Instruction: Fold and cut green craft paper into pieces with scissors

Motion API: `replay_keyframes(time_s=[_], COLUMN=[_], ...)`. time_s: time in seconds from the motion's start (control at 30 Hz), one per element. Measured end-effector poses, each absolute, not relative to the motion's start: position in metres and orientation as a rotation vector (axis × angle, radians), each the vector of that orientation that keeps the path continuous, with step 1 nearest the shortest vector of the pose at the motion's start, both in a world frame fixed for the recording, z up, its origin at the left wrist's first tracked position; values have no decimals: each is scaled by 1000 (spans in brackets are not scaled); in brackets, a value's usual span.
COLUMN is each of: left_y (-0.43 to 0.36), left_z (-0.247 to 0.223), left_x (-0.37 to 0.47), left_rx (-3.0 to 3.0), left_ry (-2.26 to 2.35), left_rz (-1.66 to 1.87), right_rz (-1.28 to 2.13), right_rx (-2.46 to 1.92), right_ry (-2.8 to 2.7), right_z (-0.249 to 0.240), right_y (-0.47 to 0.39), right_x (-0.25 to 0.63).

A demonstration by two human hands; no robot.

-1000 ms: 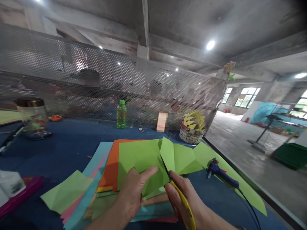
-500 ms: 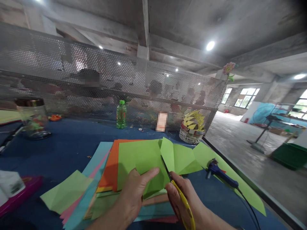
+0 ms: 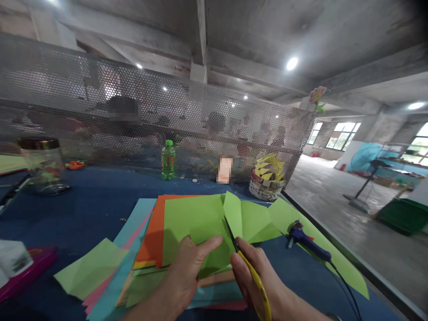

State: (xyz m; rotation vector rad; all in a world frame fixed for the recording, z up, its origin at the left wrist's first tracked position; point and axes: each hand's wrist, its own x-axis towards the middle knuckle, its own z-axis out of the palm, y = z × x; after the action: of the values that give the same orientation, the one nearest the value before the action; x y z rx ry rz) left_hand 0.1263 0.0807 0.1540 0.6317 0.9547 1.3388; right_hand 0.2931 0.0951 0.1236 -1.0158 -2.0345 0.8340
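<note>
My right hand (image 3: 259, 276) is wrapped round yellow-handled scissors (image 3: 256, 278), whose dark blades reach into a sheet of green paper (image 3: 192, 218). Along the cut, a strip of the sheet stands folded up to the right of the blades. My left hand (image 3: 185, 267) grips the same sheet near its front edge, thumb on top; its other fingers are mostly hidden below. Under the sheet lies a stack of coloured paper, with orange paper (image 3: 150, 243) and light blue paper (image 3: 115, 272) showing at the left. A loose pale green piece (image 3: 90, 267) rests at the stack's left.
On the right, a blue glue gun (image 3: 310, 243) with a cord lies over more green paper (image 3: 354, 276). Toward the back stand a lidded jar (image 3: 45, 169), a green bottle (image 3: 168, 161) and a basket (image 3: 265, 189) of yellow folded paper. A perforated screen (image 3: 187, 116) borders the blue table.
</note>
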Motion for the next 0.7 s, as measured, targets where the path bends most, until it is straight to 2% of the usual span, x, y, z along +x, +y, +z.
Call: replay_keyframes(time_s=[0.43,0.7], left_y=[83,84], left_z=[147,144], left_x=[126,125], left_rx=[714,727], left_ry=[925,931], left_rz=[1363,1399], right_rz=[895,756], right_rx=[-1042,-1036], right_ry=[-1937,-1920], right_z=[121,122], right_y=[95,91], right_x=[288,285])
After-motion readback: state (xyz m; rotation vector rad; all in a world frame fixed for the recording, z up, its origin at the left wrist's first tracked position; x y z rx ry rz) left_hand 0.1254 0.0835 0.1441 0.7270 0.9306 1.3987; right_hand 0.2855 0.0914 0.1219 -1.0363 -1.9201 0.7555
